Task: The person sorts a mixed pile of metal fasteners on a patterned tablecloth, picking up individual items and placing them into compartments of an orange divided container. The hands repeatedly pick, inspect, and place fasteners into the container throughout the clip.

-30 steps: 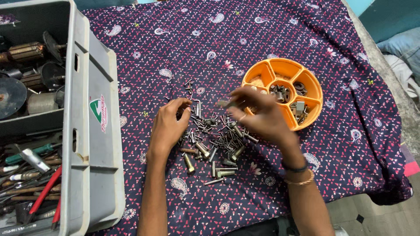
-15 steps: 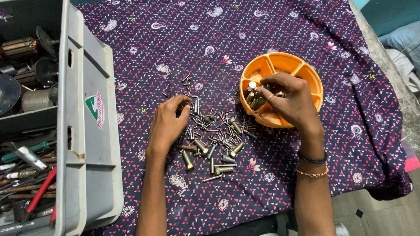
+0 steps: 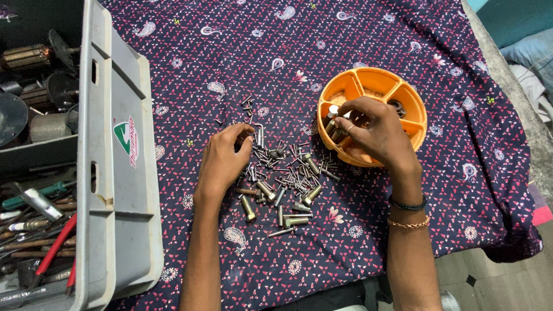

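Note:
A loose pile of bolts and screws lies on a dark purple patterned cloth. My left hand rests on the pile's left edge, fingers curled and touching the bolts; whether it grips one is hidden. My right hand hovers over the left compartments of a round orange divided tray, fingertips pinched on a small bolt just above other bolts in the tray. The wrist carries a dark band and a gold bracelet.
A grey plastic crate stands at the left, holding pliers with red handles, motor parts and other tools. The cloth's right edge drops off near a grey ledge. Floor tiles show at bottom right.
My right hand moved from the pile up and right to the orange tray and now sits over its left compartments. My left hand stayed on the pile.

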